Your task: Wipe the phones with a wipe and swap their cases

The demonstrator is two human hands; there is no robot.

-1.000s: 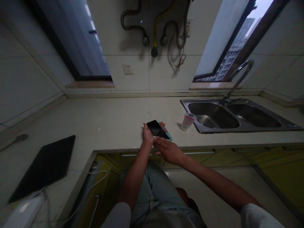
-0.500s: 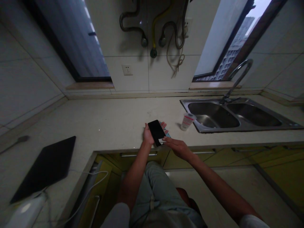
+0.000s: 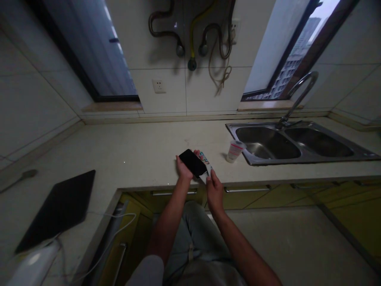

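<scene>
A black smartphone [image 3: 192, 162], its dark screen facing up, lies across the palm of my left hand [image 3: 183, 170], whose fingers wrap round it from beneath. My right hand [image 3: 214, 190] is closed at the phone's lower right corner, pinching a small white wipe-like piece [image 3: 204, 176] that touches the screen. Just right of the phone, a patterned, light blue and white flat thing [image 3: 205, 157] shows in part; whether it is a case or a packet I cannot tell. A clear plastic cup [image 3: 235, 151] with red markings stands on the counter further right.
The pale countertop [image 3: 143, 151] runs along the tiled wall. A double steel sink [image 3: 262, 162] with a curved tap [image 3: 302, 95] is on the right. On the left lie a black flat panel [image 3: 59, 210], a white cable [image 3: 110, 234] and a white device [image 3: 34, 266].
My right hand has turned more upright and shifted left and down at the phone's lower corner. The phone has tilted and moved slightly left in my left hand.
</scene>
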